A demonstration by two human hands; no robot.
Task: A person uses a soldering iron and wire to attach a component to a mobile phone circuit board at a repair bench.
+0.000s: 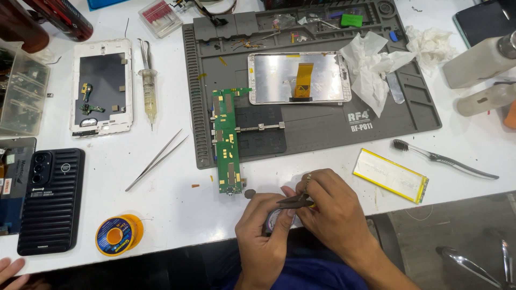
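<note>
Both my hands meet at the table's front edge. My left hand [262,236] cups a small round tin [274,219], mostly hidden by the fingers. My right hand [330,207] pinches a dark pointed tool [293,201], like tweezers, whose tip lies over the tin. Just left of them, a long green circuit board [228,140] is held in a metal clamp [262,128] and overhangs the front of the grey work mat [376,126]. Farther back on the mat is a silver tablet frame [279,78] with an orange flex cable [303,79].
Left of the mat are silver tweezers [156,160], a syringe [149,94], a white tablet shell [102,86], a black phone [51,198] and a yellow solder spool [118,234]. On the right are crumpled tissue [371,70], a toothbrush [441,158], a flat battery [389,174] and bottles [484,59]. Another person's hand [11,268] is at the bottom left.
</note>
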